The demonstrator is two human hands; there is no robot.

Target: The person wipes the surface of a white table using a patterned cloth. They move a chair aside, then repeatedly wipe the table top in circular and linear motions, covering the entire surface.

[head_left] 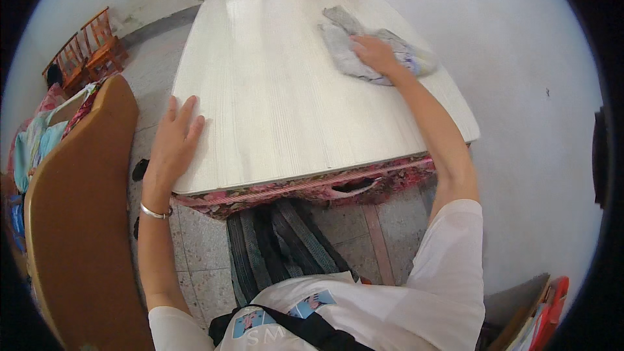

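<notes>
A pale wood-grain table (273, 84) stretches out before me. Near its far right side, my right hand (374, 54) presses down on a crumpled grey cloth (341, 45) that has a bluish-purple patch; its fingers bunch into the fabric and are partly hidden by it. At the table's left edge rests my left hand (179, 136), palm down with the fingers spread, holding nothing. A silver bangle (155, 211) circles the left wrist. Below the tabletop hangs a red floral fabric skirt (312, 185).
A brown sofa (84, 221) with piled clothes (42, 136) stands to the left. Wooden chairs (101, 42) line the far left wall. A white wall (520, 91) runs close along the right. Red-edged flat items (552, 312) lean at the lower right.
</notes>
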